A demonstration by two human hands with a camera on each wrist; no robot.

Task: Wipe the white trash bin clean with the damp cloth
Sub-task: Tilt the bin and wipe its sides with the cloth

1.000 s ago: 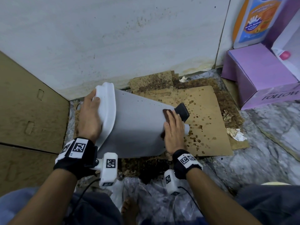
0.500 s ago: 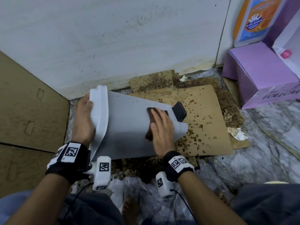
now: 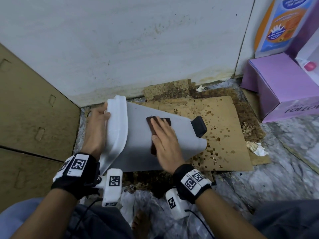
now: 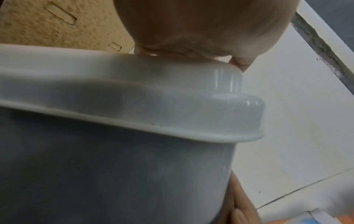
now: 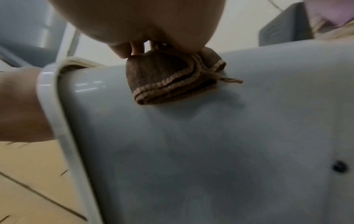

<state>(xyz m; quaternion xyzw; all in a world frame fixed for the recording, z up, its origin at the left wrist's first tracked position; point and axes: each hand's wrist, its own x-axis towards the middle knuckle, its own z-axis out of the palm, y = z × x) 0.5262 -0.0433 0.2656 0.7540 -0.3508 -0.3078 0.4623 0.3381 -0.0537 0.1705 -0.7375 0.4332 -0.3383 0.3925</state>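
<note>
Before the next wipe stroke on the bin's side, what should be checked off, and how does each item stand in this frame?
1. Bin lying on its side, steadied: ok, left hand holds the lid end.
2. Brown cloth flat against the bin wall: ok.
3. Right hand pressing on the cloth: ok, fingers straight.
4. Cloth damp: cannot tell.
5. Wall free of marks: not ok, a dark spot shows near the base end.
6. Black pedal clear of the hand: ok.
</note>
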